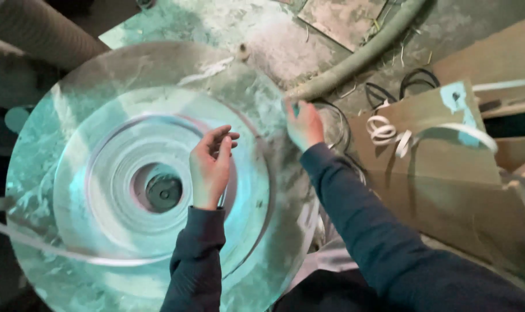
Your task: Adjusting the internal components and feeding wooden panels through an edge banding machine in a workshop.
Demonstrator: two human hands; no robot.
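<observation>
Head view: the left hand (209, 167) hovers over the large round clear plastic disc (72, 144), fingers loosely curled, grip pinching the thin white strip (226, 190) coiled there around the dark hub (163, 192). Right hand (304, 124) presses the disc's far rim, grip closed on it. Brown cardboard box (447, 173) sits just beside.

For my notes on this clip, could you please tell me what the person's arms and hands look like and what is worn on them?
Both arms wear long dark sleeves, blue-grey in this light, ending at the wrists with snug cuffs. The left hand and the right hand are bare: no gloves. No rings, watch or markings show. The right sleeve wrinkles along the forearm; the left sleeve looks smoother.
</observation>
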